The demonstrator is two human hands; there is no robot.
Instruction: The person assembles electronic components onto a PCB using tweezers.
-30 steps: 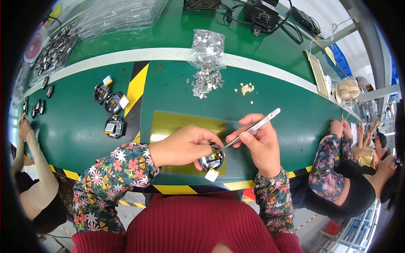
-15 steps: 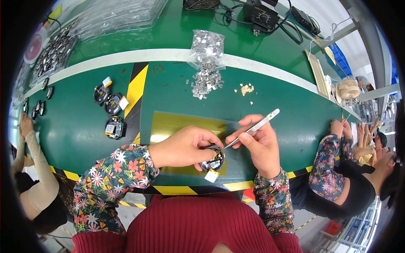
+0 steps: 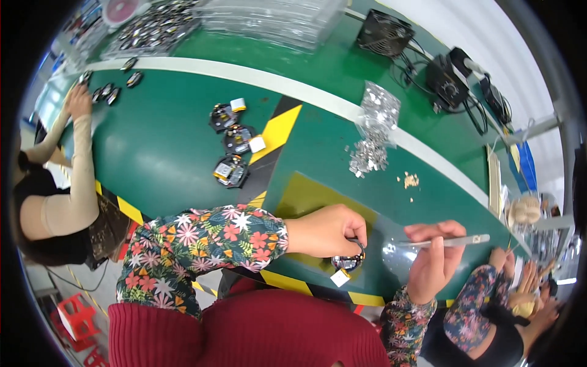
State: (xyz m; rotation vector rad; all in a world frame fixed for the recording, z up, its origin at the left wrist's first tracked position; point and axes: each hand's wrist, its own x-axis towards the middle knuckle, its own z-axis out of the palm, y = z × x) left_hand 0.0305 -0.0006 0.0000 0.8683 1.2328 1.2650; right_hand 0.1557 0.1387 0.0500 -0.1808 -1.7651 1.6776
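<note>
My left hand (image 3: 330, 232) is closed, its thumb and fingers pinching the rim of a small round black device (image 3: 348, 262) with exposed circuitry. The device is tilted up over a yellow see-through sheet (image 3: 299, 191), and a white flat battery (image 3: 340, 278) hangs out on its near side. To the right, my right hand (image 3: 431, 263) grips metal tweezers (image 3: 466, 240), apart from the device, their tips pointing left. Whether the tips hold anything is too small to tell. Three similar open devices (image 3: 231, 171) with batteries lie farther left beside the striped tape.
A clear bag (image 3: 379, 107) spills small silvery pieces (image 3: 368, 158) onto the green table; beige bits (image 3: 411, 181) lie to their right. Behind the white ledge (image 3: 275, 82) stand plastic trays (image 3: 269, 24), a fan (image 3: 385, 32) and a black dial unit (image 3: 446, 82). Co-workers sit on both sides.
The view has turned, shifting the scene rightward. My right hand has drawn the tweezers away from the device and levelled them. My left hand has tipped the device up on its edge.
</note>
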